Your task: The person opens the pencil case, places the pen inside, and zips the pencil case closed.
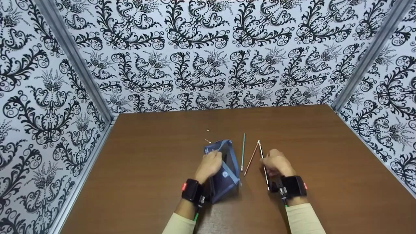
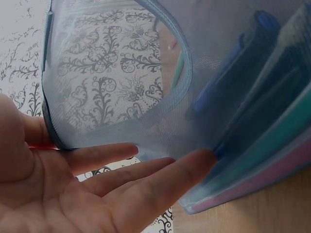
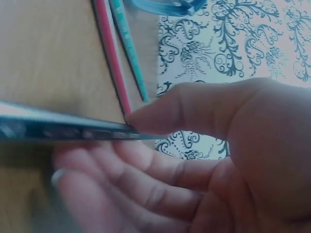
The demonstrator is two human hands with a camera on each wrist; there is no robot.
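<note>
My left hand (image 1: 210, 165) holds a blue mesh zip pouch (image 1: 225, 182) by its edge, thumb on one side and fingers along the other. The pouch gapes, and in the left wrist view dark, teal and pink long items show through its mesh (image 2: 272, 131). My right hand (image 1: 275, 162) pinches a dark pencil with pale lettering (image 3: 68, 127) between thumb and fingers. Between the hands, a teal pencil (image 1: 243, 152) and a red pencil (image 1: 251, 158) lie on the table. The red one's far end meets the top of the dark pencil in the head view.
The brown wooden table (image 1: 156, 146) reaches to patterned walls (image 1: 201, 65) at the back and sides, with grey metal posts (image 1: 78, 61) at the corners. A tiny pale bit (image 1: 208, 130) lies beyond the pouch. Each wrist wears a black camera (image 1: 294, 186) with a cable.
</note>
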